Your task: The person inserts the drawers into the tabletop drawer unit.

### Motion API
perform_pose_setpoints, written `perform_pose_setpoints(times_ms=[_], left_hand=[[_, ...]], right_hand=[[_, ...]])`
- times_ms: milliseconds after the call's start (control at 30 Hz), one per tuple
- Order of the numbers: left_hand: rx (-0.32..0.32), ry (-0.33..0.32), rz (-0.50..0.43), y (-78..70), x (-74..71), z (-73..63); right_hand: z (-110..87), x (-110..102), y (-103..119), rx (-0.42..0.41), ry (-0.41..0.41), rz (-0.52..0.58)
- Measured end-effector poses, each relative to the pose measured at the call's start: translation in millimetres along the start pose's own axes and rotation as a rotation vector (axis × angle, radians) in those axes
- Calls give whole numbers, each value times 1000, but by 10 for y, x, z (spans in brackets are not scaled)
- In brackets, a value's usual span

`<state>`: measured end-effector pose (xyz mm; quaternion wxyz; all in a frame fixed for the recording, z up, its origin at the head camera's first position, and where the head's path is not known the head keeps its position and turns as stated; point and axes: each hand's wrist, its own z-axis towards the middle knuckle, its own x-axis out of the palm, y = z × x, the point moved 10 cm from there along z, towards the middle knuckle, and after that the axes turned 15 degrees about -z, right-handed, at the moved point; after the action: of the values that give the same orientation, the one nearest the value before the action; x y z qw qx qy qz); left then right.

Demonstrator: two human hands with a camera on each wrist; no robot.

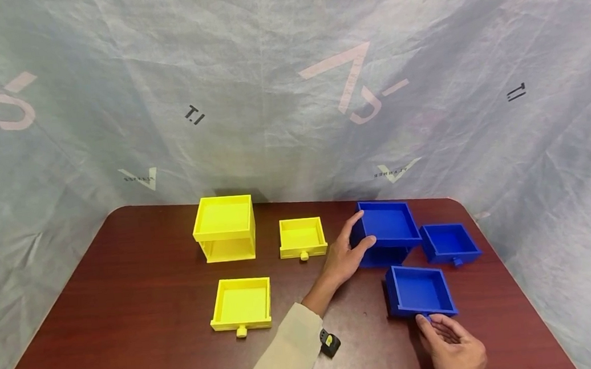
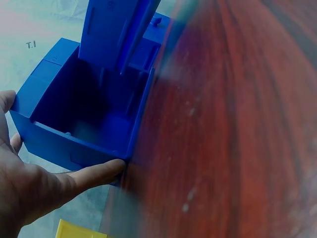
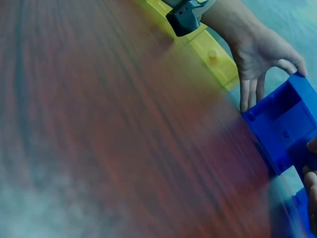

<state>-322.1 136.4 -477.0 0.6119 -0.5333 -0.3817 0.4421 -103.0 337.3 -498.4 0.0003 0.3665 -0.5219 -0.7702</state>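
Note:
My left hand [image 1: 343,258] grips the left side of a blue drawer cabinet [image 1: 390,223], its thumb near the front edge. The cabinet has a shallow tray top and an open front, with a dark hollow inside in the left wrist view. In front of that opening, my right hand [image 1: 455,347] pinches the small knob of a blue drawer [image 1: 420,291]. The drawer is tilted, its back end towards the cabinet. A second blue drawer [image 1: 449,241] rests on the table just right of the cabinet, knob facing me.
A yellow cabinet [image 1: 224,219] with an open front stands at the back left. One yellow drawer [image 1: 301,234] sits to its right, another yellow drawer [image 1: 243,303] in front of it. Behind the dark red table [image 1: 128,299] hangs a grey printed sheet [image 1: 247,85].

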Motion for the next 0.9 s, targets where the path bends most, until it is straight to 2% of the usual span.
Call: perform_pose_setpoints(times_ms=[300,600,900], left_hand=[[4,-4,-7,9,3,13],[-11,-15,12,21,-13,22],[-16,-10,4,10,-19,15]], right_hand=[[-11,86,49,14,71,-30],[-11,172,58,37,125,-131],[10,276,83,43,193,-117]])
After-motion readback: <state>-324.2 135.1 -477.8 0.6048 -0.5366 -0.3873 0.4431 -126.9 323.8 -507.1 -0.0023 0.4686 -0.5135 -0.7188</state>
